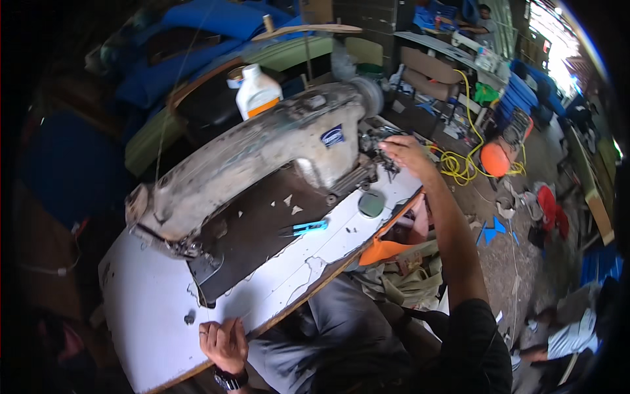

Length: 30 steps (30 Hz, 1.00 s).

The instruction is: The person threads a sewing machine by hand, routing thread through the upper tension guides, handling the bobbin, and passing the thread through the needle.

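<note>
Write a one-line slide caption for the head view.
Right hand reaches the handwheel end of a worn sewing machine; left hand rests on the white table.

A worn grey sewing machine (262, 151) lies across a chipped white tabletop (151, 308). The person's right hand (405, 152) reaches to the mechanism at the machine's right end, beside the handwheel (369, 94). The left hand (224, 344), a wristwatch (231, 379) below it, rests flat on the tabletop's near edge. Blue clippers (308, 228) lie on the dark machine bed. A white bottle (257, 90) stands behind the machine.
</note>
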Each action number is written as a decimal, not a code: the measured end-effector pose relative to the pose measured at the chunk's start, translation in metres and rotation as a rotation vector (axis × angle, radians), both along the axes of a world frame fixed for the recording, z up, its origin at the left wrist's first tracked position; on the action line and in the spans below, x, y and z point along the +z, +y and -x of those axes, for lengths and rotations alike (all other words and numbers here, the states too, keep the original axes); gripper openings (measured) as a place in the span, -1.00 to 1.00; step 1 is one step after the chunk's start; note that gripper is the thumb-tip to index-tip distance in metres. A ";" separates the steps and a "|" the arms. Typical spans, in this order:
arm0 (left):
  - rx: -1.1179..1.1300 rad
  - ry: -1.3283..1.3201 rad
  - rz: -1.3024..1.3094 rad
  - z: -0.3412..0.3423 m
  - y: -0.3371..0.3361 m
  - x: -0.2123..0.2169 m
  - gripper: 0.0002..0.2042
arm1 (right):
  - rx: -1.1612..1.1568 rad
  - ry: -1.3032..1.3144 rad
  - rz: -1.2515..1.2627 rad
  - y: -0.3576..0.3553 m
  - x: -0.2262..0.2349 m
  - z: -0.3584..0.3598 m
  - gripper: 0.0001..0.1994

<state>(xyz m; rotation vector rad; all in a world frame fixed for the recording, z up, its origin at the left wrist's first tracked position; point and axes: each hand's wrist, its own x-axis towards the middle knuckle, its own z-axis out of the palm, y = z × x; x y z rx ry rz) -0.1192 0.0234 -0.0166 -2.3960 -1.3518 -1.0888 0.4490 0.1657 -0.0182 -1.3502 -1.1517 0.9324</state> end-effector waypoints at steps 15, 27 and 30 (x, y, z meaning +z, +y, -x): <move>0.008 -0.006 0.003 -0.014 -0.004 0.008 -0.94 | -0.536 -0.864 0.025 0.023 0.062 0.049 -0.38; -0.014 -0.083 0.014 -0.013 -0.006 0.007 -0.95 | -0.259 -0.429 0.062 -0.019 0.022 -0.001 -0.59; -0.007 -0.105 0.059 -0.017 -0.007 0.005 -0.95 | -0.322 -0.467 0.085 -0.008 0.015 -0.007 -0.54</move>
